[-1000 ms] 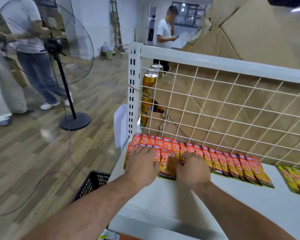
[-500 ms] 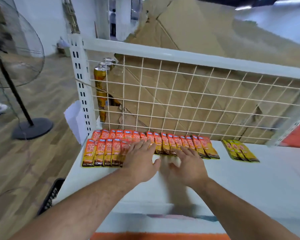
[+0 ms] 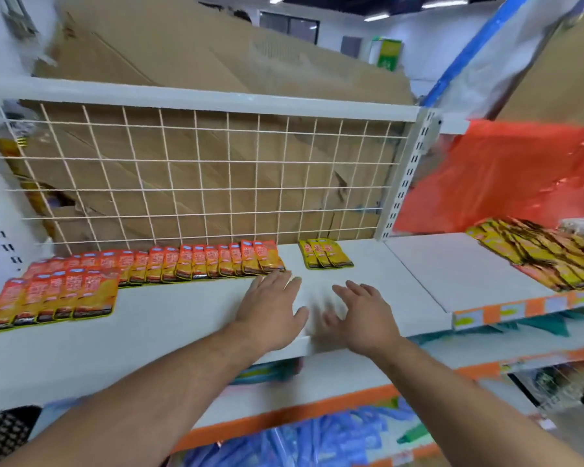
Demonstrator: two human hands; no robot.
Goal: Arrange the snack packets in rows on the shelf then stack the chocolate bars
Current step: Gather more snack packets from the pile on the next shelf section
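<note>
Glossy flat snack packets (image 3: pixel 196 264), overlapped

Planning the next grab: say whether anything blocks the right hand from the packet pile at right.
Nothing visible: only bare shelf lies between the right hand and the packet pile; yellow packets sit further back.

"What colour were the packets (image 3: pixel 216 261) along the back of the shelf (image 3: pixel 182 308)?"

"Orange-red, with a dark band at the foot and a pale blue mark up top. The small group (image 3: pixel 326 253) beside them was yellow, the shelf plain white."

"And behind?"

"A cream wire grid (image 3: pixel 200 189) over brown cardboard (image 3: pixel 182 62). The shelf's edge strip (image 3: pixel 526 306) was orange, and the plastic sheet (image 3: pixel 520 170) on the right was red-orange."
</note>
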